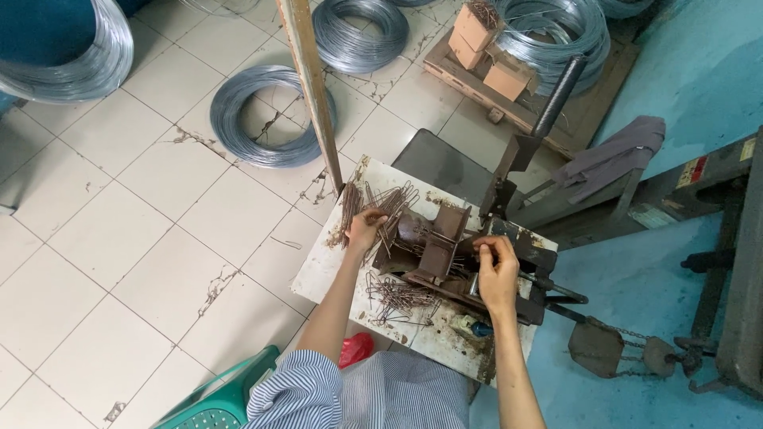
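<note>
My left hand [365,229] rests on a loose pile of bent wire pieces [391,200] at the far side of a small white work board [327,262], fingers curled around some of them. At the top of a rusty brown bending jig [442,253] in the board's middle, my right hand [497,272] pinches a thin wire piece. Another heap of finished wire shapes [395,297] lies on the near side of the board. A black lever handle [559,95] rises from the jig toward the upper right.
Coils of grey wire [269,115] lie on the tiled floor, with more at top [359,33] and top left [79,63]. A wooden post [311,87] stands beside the board. Cardboard boxes [486,49] sit on a pallet. A green plastic chair [218,401] is below.
</note>
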